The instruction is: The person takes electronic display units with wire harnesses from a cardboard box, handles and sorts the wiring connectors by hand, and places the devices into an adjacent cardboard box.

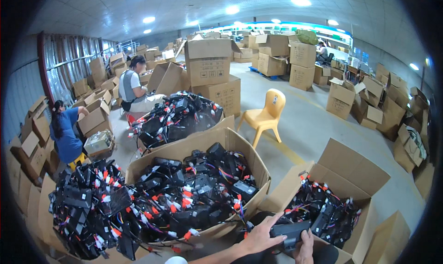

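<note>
Near the lower edge I hold a flat black electronic module (291,231) between both hands. My left hand (262,236) has its thumb on the module's left end, with the index finger stretched along its far side. My right hand (303,248) is closed round the right end. Just beyond lies an open carton (339,172) with several black wired modules (327,213) inside. To the left, a larger carton (260,165) is heaped with similar modules (198,185), their leads ending in red and white connectors. The underside of the held module is hidden.
Another heap of modules (85,208) rises at the left, and a further pile (177,116) lies behind. A yellow chair (265,114) stands beyond the cartons. Two people (134,86) (64,130) sit at the left among boxes. Stacked cartons (210,65) stand behind; more boxes (341,98) line the right.
</note>
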`<state>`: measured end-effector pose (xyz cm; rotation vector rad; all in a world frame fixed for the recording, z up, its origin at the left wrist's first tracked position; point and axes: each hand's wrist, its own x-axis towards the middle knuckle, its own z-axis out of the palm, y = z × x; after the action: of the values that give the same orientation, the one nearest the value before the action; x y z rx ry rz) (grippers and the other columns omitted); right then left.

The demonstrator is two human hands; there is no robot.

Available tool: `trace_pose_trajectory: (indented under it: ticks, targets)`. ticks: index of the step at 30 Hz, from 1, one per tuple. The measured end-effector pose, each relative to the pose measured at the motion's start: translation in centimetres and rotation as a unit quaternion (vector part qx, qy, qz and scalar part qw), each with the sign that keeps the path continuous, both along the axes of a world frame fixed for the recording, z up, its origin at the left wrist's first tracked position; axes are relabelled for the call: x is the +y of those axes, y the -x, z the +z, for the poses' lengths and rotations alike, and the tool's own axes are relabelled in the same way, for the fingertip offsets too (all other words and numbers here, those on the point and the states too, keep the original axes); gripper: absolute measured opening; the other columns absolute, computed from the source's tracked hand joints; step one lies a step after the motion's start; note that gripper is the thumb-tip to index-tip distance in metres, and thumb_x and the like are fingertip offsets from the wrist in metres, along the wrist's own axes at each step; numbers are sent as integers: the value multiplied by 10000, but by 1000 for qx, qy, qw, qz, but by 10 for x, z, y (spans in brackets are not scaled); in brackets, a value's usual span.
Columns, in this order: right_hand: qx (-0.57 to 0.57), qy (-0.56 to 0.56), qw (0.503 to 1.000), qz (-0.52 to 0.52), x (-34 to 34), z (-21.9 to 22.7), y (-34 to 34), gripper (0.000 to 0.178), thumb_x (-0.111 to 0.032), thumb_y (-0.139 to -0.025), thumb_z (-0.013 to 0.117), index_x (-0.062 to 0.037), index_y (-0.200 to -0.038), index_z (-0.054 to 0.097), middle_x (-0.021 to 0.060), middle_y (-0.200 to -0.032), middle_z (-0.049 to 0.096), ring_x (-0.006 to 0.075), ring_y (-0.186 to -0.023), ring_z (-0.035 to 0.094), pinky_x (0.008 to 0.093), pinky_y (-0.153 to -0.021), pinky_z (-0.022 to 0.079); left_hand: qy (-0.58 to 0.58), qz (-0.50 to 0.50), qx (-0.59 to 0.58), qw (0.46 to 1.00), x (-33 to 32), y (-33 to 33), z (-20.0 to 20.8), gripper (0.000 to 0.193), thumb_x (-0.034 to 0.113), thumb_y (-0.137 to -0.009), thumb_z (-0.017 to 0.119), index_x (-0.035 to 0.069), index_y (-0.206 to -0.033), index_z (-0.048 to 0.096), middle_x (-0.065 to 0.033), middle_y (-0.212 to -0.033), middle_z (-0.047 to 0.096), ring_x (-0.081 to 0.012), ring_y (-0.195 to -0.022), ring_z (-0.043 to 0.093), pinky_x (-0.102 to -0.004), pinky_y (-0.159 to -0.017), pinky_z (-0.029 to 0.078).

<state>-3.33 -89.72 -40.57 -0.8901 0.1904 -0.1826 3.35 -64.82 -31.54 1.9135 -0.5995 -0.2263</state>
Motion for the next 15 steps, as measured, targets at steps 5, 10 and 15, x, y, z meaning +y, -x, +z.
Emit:
trace_pose_trajectory:
  ticks: [5,10,15]
  targets:
    - [180,-94,974,-97,22,6,-7,636,-611,-1152,655,-63,-1470,717,136,-1414,769,328,-1287,739,512,-1115,592,-1,-12,-53,999,-2,8,-3,924,378,-1040,873,98,-1798,423,-253,-1535,641,-456,-1352,715,-503,-1147,604]
    - [232,-21,964,-130,47,-1,-15,649,-654,-1158,608,-93,-1457,738,132,-1365,783,336,-1225,753,500,-1057,619,-11,7,-82,997,8,0,-22,833,469,-1103,794,93,-1765,455,-245,-1598,627,-485,-1294,749,-524,-1053,649]
    - [300,-30,948,-105,53,-33,-21,585,-596,-1169,581,-110,-1455,740,99,-1336,795,314,-1186,765,486,-996,639,-1,0,-103,995,21,-23,-36,699,506,-1123,771,54,-1632,611,-179,-1572,686,-434,-1205,800,-501,-980,675]
